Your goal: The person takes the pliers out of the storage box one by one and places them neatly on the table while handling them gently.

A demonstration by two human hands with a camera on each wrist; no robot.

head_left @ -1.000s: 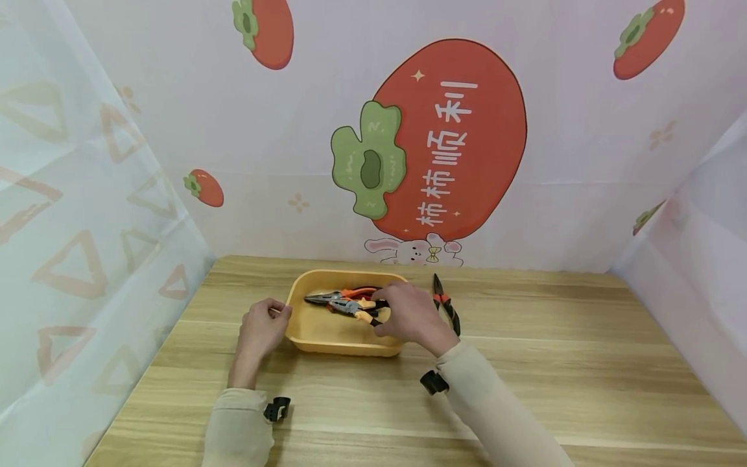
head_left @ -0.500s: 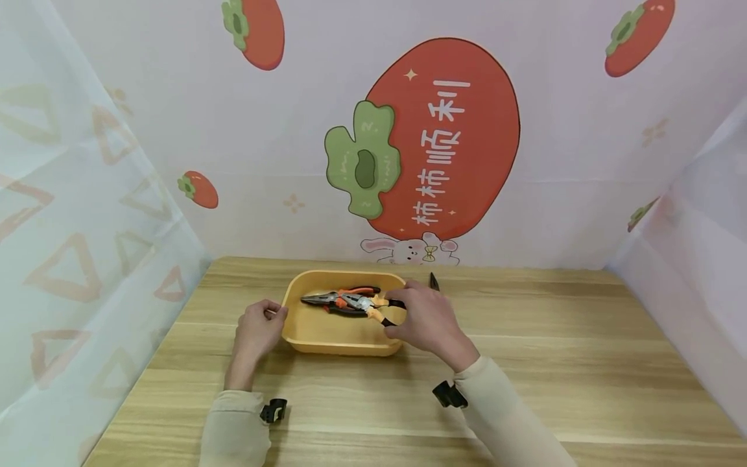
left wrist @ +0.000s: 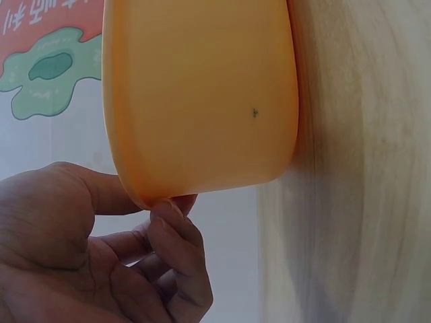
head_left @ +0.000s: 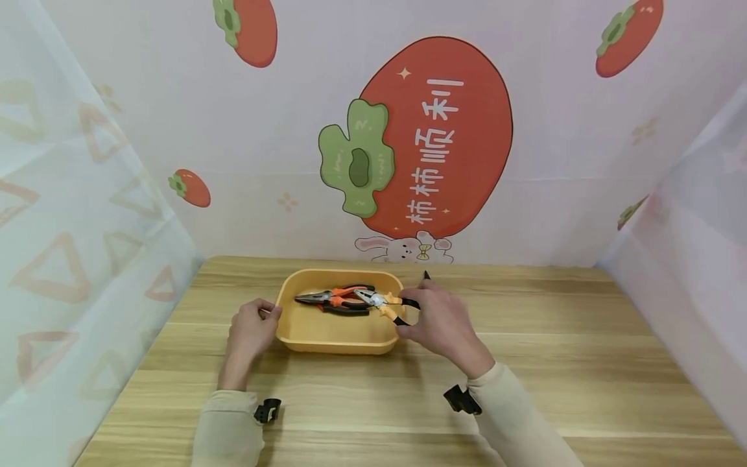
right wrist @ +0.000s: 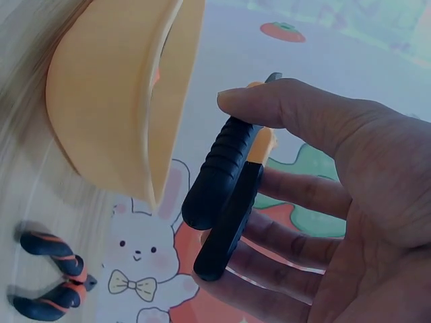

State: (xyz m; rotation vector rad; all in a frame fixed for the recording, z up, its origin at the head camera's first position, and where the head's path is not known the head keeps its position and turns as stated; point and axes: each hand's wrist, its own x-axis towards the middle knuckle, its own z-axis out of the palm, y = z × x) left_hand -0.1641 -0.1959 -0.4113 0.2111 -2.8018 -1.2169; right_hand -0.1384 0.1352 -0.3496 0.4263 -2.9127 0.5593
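My left hand [head_left: 251,331] pinches the left rim of a yellow plastic bin [head_left: 327,332] between thumb and fingers; the left wrist view shows this grip close up. In my right hand [head_left: 442,324] is a pair of pliers [head_left: 373,298] with yellow-and-black handles, raised over the bin's right side, head pointing left. The right wrist view shows the black grips between thumb and fingers. Inside the bin lie orange-and-black long-nose pliers [head_left: 318,297]; whether others lie under them I cannot tell. More orange-and-black pliers [right wrist: 60,279] lie on the table, mostly hidden behind my right hand in the head view.
The bin stands near the back of a wood-grain table [head_left: 350,402]. A printed cloth backdrop [head_left: 262,220] rises behind the table's back edge, with more cloth at both sides. Bare table surface lies right of my right hand and in front of the bin.
My right hand has moved right with the yellow-handled pliers, lifting them off the orange-handled ones. The left hand keeps its hold on the rim. The view has shifted slightly.
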